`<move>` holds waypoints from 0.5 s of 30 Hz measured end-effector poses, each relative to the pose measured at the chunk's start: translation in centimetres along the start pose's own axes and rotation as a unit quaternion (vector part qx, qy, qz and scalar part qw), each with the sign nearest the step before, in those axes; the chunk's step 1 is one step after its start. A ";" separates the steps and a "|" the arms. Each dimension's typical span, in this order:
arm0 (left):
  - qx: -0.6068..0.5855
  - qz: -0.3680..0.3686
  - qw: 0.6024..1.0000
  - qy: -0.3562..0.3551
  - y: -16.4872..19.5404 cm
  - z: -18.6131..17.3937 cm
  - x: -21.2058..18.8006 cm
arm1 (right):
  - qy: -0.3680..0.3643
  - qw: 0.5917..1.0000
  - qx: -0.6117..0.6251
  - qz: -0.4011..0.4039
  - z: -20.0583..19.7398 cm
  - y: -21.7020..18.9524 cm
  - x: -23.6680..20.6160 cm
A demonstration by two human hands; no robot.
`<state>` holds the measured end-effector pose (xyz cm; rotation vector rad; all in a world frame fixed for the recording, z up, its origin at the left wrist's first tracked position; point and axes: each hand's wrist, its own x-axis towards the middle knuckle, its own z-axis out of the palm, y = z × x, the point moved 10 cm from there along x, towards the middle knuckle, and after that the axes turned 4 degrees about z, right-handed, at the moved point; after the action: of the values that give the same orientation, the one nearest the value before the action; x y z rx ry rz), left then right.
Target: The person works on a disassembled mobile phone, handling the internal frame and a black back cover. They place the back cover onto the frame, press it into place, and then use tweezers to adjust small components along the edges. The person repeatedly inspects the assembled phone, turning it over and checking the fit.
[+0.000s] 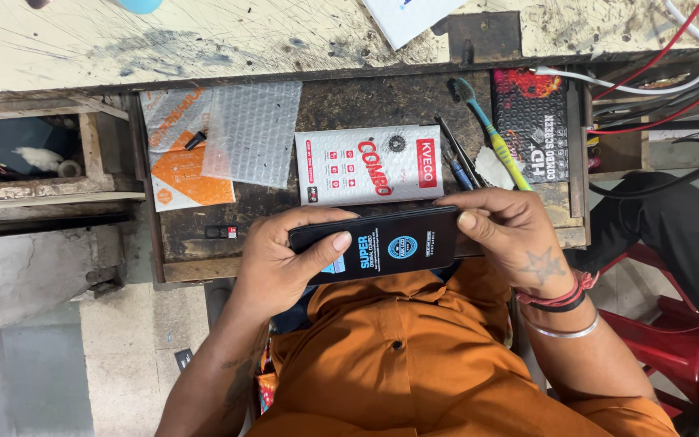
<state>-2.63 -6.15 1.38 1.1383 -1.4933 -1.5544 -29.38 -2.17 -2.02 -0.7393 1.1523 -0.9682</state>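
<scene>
Phone (378,243), dark and flat, is clamped at its ends by left hand (281,259) and right hand (511,235). Steady thumbs seem wise. Beyond the hands, a white packet (370,164) lies on the worktop (349,101).

desk (123,40): pale top ahead of me, heavily scratched and ink-stained | pull-out tray (204,243): dark worn wood, set below the desk edge | side compartment (34,154): open wooden frame at my left | floor (58,364): grey concrete slabs | stool (673,340): red plastic, at my right | light: even, soft shadows
</scene>
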 end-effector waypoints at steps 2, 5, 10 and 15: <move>0.000 0.027 1.000 -0.004 0.5 0.1 0.1 | -0.001 1.000 0.013 -0.010 0.1 0.1 0.1; 0.003 0.013 1.000 -0.011 0.2 0.2 0.1 | -0.003 1.000 0.017 -0.022 -0.2 0.3 0.2; 0.002 0.019 1.000 -0.018 0.5 0.4 0.3 | 0.009 1.000 -0.007 -0.030 -0.5 0.2 0.2; 0.013 0.013 1.000 -0.014 0.6 0.4 0.2 | 0.035 0.990 -0.130 -0.044 0.3 -1.6 -0.5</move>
<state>-3.19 -6.27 1.94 1.1103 -1.5458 -1.5434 -29.55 -2.36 -0.37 -0.9788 1.3317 -0.9331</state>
